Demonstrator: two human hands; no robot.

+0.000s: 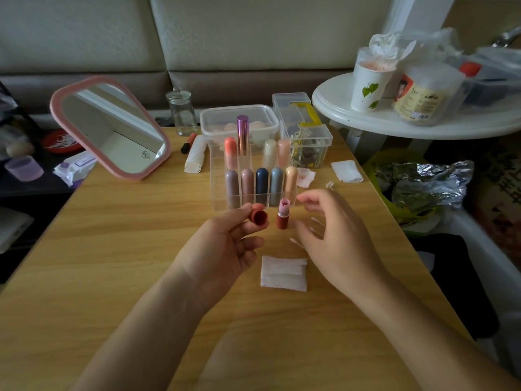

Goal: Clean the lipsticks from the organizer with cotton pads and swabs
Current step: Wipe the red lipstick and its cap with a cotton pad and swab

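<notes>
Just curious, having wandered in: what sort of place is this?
Probably a home living room: a cushioned sofa behind, a pink-framed mirror and a clear lipstick organizer on a wooden table.

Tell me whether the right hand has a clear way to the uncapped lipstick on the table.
Probably yes. The right hand hovers open just beside the uncapped lipstick, nothing between them. The left hand holds the cap on its other side, out of the way.
</notes>
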